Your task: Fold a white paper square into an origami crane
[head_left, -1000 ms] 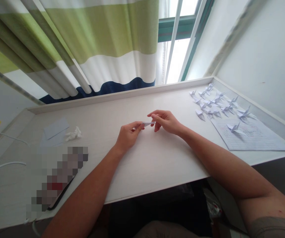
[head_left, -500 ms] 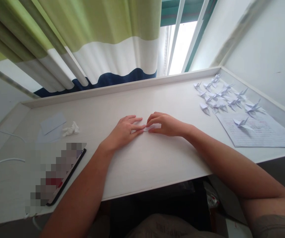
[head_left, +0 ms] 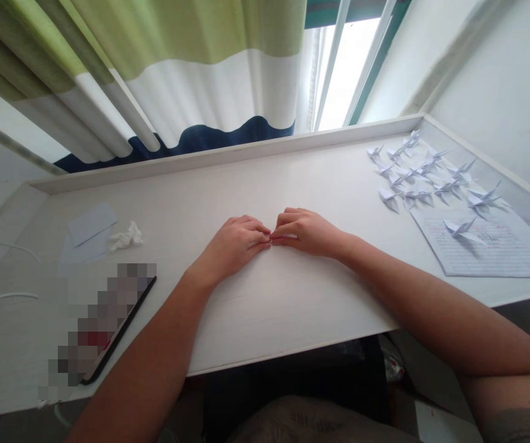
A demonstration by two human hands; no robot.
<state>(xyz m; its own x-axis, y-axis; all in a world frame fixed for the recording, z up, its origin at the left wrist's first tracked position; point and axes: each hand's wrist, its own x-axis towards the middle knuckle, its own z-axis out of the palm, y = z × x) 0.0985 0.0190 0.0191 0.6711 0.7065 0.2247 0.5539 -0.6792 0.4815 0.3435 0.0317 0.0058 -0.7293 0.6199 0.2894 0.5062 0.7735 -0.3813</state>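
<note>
My left hand (head_left: 234, 245) and my right hand (head_left: 305, 231) rest side by side on the white desk (head_left: 265, 295), fingertips meeting near the middle. Both have fingers curled and pressed down on a small folded white paper (head_left: 287, 235), of which only a sliver shows between and under the fingers. The rest of the paper is hidden by my hands.
Several white paper cranes (head_left: 424, 175) stand in rows at the far right, one crane (head_left: 463, 229) on a lined sheet (head_left: 500, 252). At the left lie paper scraps (head_left: 92, 223), a crumpled paper bit (head_left: 126, 236), a phone (head_left: 108, 326) and white cables (head_left: 1, 298). A striped curtain (head_left: 176, 74) hangs behind.
A second ago my hands held the folded paper just above the desk. They lowered it onto the surface and now press it flat, fingertips drawn closer together.
</note>
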